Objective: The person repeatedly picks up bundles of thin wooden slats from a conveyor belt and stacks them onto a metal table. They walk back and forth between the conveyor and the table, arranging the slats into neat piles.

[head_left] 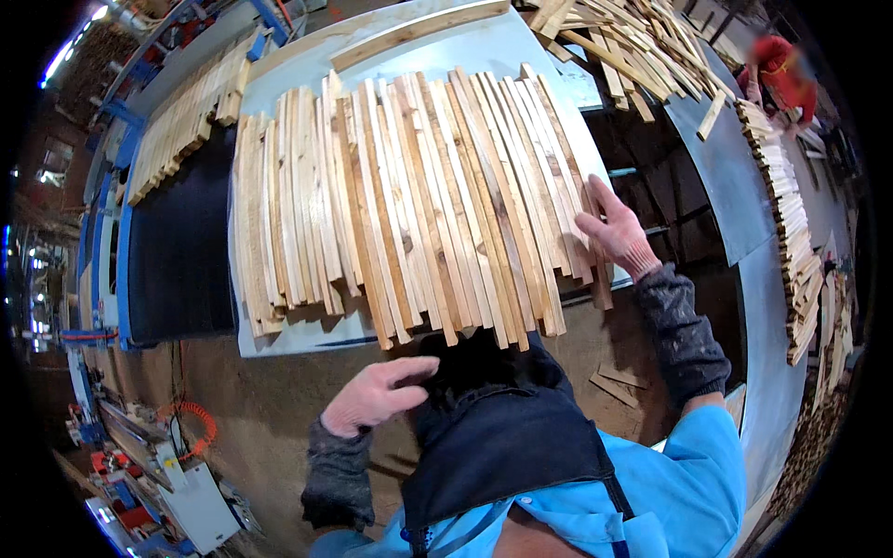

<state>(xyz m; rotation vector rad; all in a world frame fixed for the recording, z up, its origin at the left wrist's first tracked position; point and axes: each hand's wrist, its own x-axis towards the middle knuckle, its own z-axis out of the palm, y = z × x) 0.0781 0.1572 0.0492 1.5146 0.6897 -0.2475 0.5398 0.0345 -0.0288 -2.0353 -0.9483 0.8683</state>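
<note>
A row of narrow wooden strips (409, 205) lies side by side on a pale table (307, 342), their near ends uneven and some poking past the front edge. At the row's right side is my right hand (619, 228), in a pink glove, its fingers spread against or just beside the outermost strips; exact contact is hard to tell. My left hand (377, 395), gloved the same way, hangs in front of the table near the strip ends. Its fingers stretch out and it holds nothing.
One longer board (419, 35) lies along the table's far side. Left of it, more strips (186, 126) rest on a blue-framed machine (123, 242). Loose strips (614, 46) are heaped at the far right. A person in red (783, 79) stands beyond a stacked row of wood (786, 223).
</note>
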